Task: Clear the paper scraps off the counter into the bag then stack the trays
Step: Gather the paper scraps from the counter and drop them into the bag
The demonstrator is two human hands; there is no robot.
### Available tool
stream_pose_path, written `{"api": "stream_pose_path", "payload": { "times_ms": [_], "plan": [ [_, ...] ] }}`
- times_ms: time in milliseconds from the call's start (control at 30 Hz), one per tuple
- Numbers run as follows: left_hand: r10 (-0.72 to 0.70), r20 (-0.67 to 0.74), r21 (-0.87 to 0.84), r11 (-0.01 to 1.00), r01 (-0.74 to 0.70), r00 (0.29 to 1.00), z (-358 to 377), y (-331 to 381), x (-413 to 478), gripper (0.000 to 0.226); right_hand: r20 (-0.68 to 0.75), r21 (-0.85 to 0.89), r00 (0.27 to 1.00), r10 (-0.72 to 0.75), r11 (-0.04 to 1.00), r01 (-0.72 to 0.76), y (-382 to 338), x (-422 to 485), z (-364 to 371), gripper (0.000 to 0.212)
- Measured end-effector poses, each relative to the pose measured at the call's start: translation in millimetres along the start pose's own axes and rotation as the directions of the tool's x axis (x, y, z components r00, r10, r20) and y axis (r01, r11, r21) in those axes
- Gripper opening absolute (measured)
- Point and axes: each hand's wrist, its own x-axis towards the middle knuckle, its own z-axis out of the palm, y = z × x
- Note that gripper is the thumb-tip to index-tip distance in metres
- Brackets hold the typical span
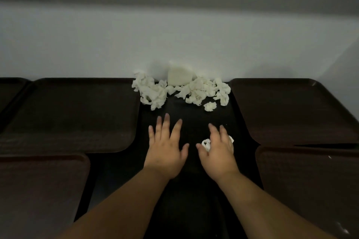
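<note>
**Hands over counter, scraps at wall**

Left hand [167, 147]: I see it palm down, fingers spread wide, holding nothing. Right hand [217, 151]: holds one crumpled scrap [206, 144] under the palm. Scrap pile [180, 91]: on the dark counter [194, 116] against the wall, between the left tray [73, 110] and right tray [291, 110].

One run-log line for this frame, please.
left hand open over counter | right hand on one scrap, grip unclear | scrap pile by wall | trays either side
</note>
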Motion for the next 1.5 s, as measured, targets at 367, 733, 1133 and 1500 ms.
{"api": "stream_pose_path", "payload": {
  "times_ms": [367, 733, 1133, 1500],
  "plan": [
    [-0.368, -0.321, -0.172, 0.929, 0.329, 0.872, 20, -17, 135, 0.053, -0.241, -0.132, 0.967, -0.083, 0.990, 0.052, -19, 136, 12, 0.065],
    [-0.384, -0.364, -0.232, 0.920, 0.317, 0.848, 24, -17, 140, 0.031, -0.345, -0.153, 0.924, -0.167, 0.981, 0.120, -13, 150, 16, 0.014],
    [-0.083, -0.191, -0.170, 0.984, 0.051, 0.978, 6, -7, 88, 0.013, -0.138, 0.177, 0.989, -0.045, 0.982, 0.070, 15, 24, -18, 0.015],
    [-0.337, -0.139, -0.704, 0.695, 0.146, 0.931, -28, 67, -30, 0.020, 0.093, 0.618, 0.975, 0.200, 0.756, -0.214, 57, -109, -90, 0.015]
  ]
}}
